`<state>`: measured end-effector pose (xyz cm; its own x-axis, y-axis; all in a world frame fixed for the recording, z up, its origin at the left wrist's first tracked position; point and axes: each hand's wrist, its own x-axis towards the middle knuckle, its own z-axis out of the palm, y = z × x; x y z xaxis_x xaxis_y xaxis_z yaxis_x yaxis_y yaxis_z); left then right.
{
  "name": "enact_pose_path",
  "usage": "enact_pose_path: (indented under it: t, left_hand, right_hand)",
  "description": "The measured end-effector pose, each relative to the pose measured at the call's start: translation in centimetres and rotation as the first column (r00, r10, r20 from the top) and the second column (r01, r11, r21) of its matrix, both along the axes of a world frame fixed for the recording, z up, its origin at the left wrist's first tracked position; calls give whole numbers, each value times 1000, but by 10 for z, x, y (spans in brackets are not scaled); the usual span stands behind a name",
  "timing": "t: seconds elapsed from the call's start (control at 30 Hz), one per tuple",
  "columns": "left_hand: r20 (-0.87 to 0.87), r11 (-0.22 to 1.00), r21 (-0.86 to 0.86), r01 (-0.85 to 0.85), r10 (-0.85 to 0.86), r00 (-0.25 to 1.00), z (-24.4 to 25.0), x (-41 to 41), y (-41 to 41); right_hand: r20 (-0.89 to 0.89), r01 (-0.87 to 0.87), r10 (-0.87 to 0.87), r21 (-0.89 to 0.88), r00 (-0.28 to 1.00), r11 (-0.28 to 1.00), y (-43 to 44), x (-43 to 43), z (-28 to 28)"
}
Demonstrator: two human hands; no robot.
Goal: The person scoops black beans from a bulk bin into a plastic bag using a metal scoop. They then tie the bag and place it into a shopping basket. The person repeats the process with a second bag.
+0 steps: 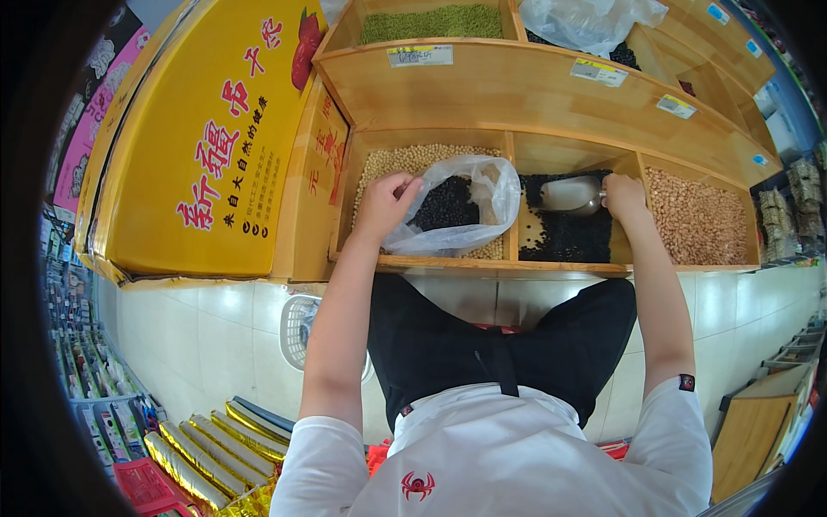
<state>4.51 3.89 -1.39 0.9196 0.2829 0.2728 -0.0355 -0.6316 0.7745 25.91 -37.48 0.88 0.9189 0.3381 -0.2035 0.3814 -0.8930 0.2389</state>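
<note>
My left hand (389, 200) pinches the left rim of a clear plastic bag (497, 194), whose mouth gapes upward. Black beans (446, 201) lie inside it. The bag rests on soybeans (394, 158) in the left compartment of a wooden bin (575, 266). In the middle compartment, my right hand (624, 196) grips the handle of a metal scoop (572, 195). The scoop sits at the loose black beans (575, 236), tilted with its mouth to the left, and its bowl looks mostly bare. Part of the compartment's wooden floor shows among those beans.
Peanuts (698, 216) fill the right compartment. Behind, a higher tier holds green mung beans (431, 23) and another plastic bag (591, 22). A large yellow carton (213, 142) borders the bin on the left. On the floor stands a white basket (294, 329); gold-wrapped rolls (213, 446) lie lower left.
</note>
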Motion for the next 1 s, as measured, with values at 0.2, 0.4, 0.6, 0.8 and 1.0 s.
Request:
enact_pose_path:
  t: [0.2, 0.4, 0.6, 0.8, 1.0]
  left_hand:
    - [-5, 999, -37, 0, 0, 1000, -2, 2, 1]
    - [-7, 999, -31, -12, 12, 1000, -5, 4, 3]
    - [5, 1000, 8, -8, 8, 1000, -5, 6, 4]
    - [23, 1000, 18, -10, 10, 1000, -7, 5, 4]
    - [-7, 998, -48, -32, 32, 999, -7, 2, 4]
  right_hand:
    - [-99, 2, 12, 148, 995, 989, 26, 12, -30]
    - [-178, 35, 19, 296, 984, 955, 14, 17, -67]
    - [-448, 328, -88, 493, 890, 806, -14, 46, -115]
    - [-467, 348, 5, 667, 884, 659, -29, 57, -124]
    - [-399, 296, 69, 773, 914, 561, -36, 49, -65]
